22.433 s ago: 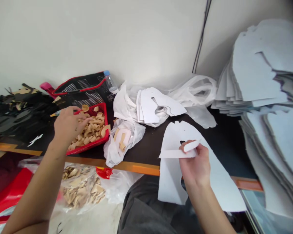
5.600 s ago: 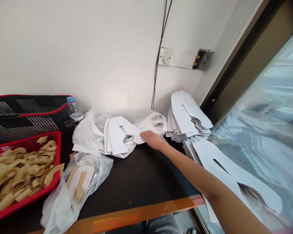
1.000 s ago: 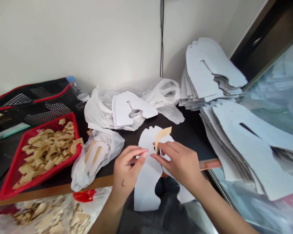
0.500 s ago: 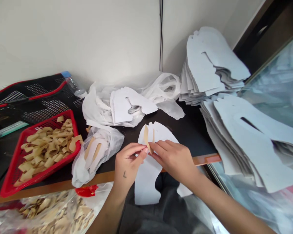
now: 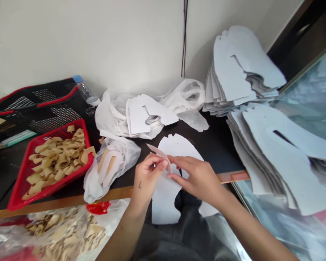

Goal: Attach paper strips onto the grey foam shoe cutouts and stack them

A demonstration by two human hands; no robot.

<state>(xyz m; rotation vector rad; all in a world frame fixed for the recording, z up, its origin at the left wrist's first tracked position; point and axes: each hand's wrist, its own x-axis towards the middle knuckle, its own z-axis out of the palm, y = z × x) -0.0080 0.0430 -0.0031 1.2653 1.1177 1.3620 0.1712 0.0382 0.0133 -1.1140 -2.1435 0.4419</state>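
One red plastic mesh basket (image 5: 21, 174) contains loose tan curled strips (image 5: 61, 159), its walls evidently keeping them together. Left hand (image 5: 146, 177): thumb and finger closed on a thin pale-pink curved piece (image 5: 164, 156), apparently to steady it above the white arched sheet (image 5: 165, 203). Right hand (image 5: 198, 177): thumb and forefinger parted beside the piece; contact cannot be determined. White cut-out sheets (image 5: 277, 156) stand stacked, presumably for tidiness.
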